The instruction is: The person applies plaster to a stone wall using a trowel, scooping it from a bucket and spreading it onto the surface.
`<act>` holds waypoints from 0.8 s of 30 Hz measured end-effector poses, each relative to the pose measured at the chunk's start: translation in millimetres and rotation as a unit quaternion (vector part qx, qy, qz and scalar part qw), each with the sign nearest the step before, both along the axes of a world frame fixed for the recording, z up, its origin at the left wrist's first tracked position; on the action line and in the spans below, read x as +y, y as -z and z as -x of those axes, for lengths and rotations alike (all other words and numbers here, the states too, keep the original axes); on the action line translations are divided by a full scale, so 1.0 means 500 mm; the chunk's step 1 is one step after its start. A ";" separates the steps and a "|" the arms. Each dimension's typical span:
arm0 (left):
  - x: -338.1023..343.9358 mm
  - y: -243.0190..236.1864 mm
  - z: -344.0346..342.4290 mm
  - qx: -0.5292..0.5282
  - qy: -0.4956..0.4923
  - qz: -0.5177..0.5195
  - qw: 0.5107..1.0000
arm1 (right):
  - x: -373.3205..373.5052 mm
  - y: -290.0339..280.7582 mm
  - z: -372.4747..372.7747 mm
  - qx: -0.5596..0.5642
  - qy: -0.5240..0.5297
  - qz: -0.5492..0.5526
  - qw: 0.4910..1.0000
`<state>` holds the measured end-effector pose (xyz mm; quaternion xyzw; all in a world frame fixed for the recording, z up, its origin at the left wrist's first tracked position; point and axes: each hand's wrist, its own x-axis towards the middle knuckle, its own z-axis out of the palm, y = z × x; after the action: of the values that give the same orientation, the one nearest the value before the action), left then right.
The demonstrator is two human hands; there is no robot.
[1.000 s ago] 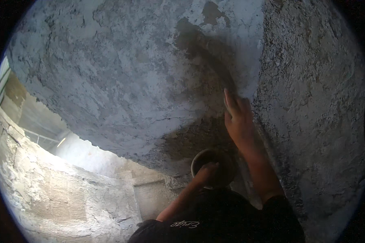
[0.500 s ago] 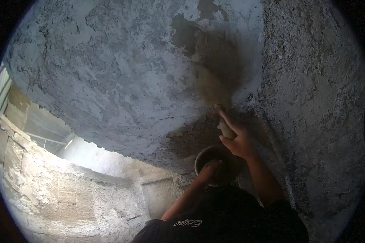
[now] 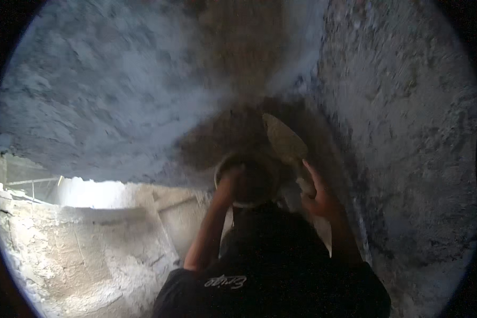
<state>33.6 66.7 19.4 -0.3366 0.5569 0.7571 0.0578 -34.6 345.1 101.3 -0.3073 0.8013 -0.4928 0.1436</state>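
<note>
Right hand clasps the trowel!
Blade juts beyond that grip; left hand overlaps the bowl, hold too blurred to tell.

A mottled blue-grey surface fills the upper left; a rough, darker grey wall stands on the right. At lower left, a bright white patch glows above a pale, uneven wall.

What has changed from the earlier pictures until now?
The right hand has brought the trowel down from higher on the wall, closer to the bowl; the view itself has shifted. Nothing was visibly taken or released. The left hand stays at the bowl.
</note>
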 end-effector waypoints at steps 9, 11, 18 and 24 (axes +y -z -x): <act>-0.025 0.020 0.026 0.045 -0.035 -0.112 0.992 | 0.110 0.345 -0.073 0.039 0.053 -0.194 0.979; -0.029 0.025 0.026 0.039 -0.022 -0.154 0.987 | 0.117 0.435 -0.083 0.081 0.078 -0.173 0.978; -0.034 0.062 0.004 0.070 -0.064 0.034 0.995 | 0.155 0.579 -0.109 0.228 0.090 -0.292 0.924; -0.075 0.074 -0.021 0.099 -0.080 0.204 0.971 | 0.261 0.530 -0.150 -0.221 0.186 -0.168 0.943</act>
<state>44.2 29.0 -17.9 -0.3084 0.6741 0.6589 -0.1279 40.2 475.8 -163.6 -0.0077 0.8634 -0.4246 0.2724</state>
